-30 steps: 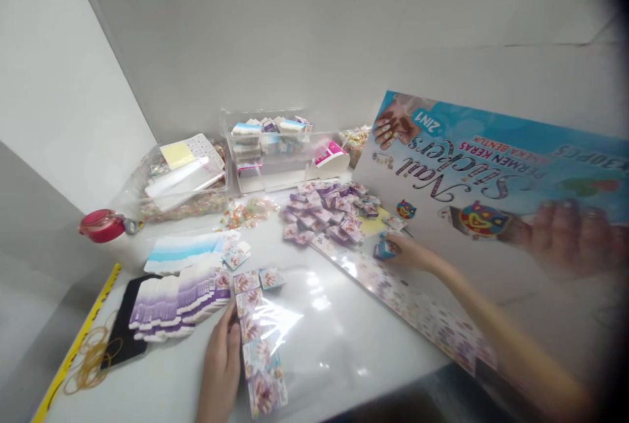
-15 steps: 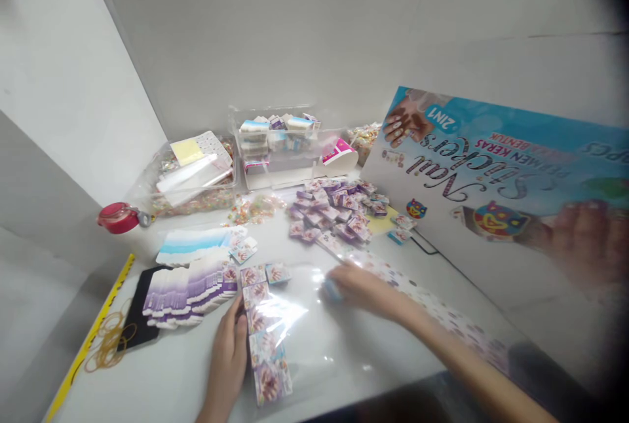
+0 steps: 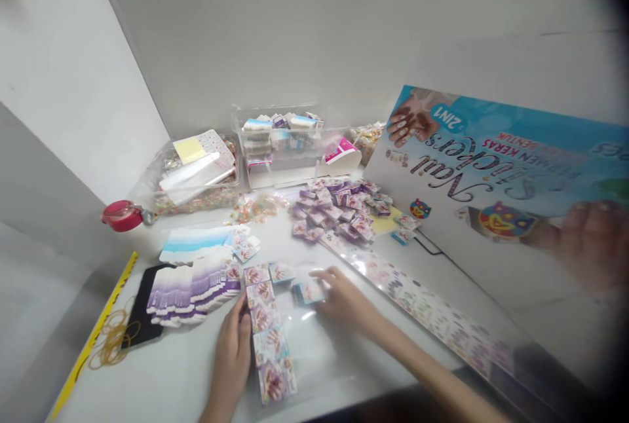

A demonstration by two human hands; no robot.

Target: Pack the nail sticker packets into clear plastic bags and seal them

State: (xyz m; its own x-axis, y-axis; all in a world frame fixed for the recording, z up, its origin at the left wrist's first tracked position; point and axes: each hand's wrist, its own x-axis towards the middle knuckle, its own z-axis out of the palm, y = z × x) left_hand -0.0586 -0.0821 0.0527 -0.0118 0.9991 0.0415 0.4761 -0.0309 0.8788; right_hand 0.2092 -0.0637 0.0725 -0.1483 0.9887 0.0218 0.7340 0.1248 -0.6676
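My right hand (image 3: 344, 302) has its fingertips on a small nail sticker pack (image 3: 309, 292), which lies on a clear plastic sheet (image 3: 324, 351) and seems pinched. My left hand (image 3: 230, 357) stands on its edge, against the left side of a column of similar packs (image 3: 268, 338). It holds nothing. Left of that column lies a fanned stack of purple-and-white printed cards (image 3: 194, 292). A loose pile of small purple packs (image 3: 334, 210) sits farther ahead.
A "Nail Stickers" poster board (image 3: 501, 174) leans at the right, with a long printed sheet strip (image 3: 427, 318) before it. Behind are blue-edged cards (image 3: 196, 244), a clear bin of boxes (image 3: 280, 141), a candy-filled bag (image 3: 196, 177), a red tape roll (image 3: 122, 215), and rubber bands (image 3: 113, 338).
My right hand has moved left from beside the pile onto the plastic sheet, with a small pack now under its fingers. My left hand has stayed by the column.
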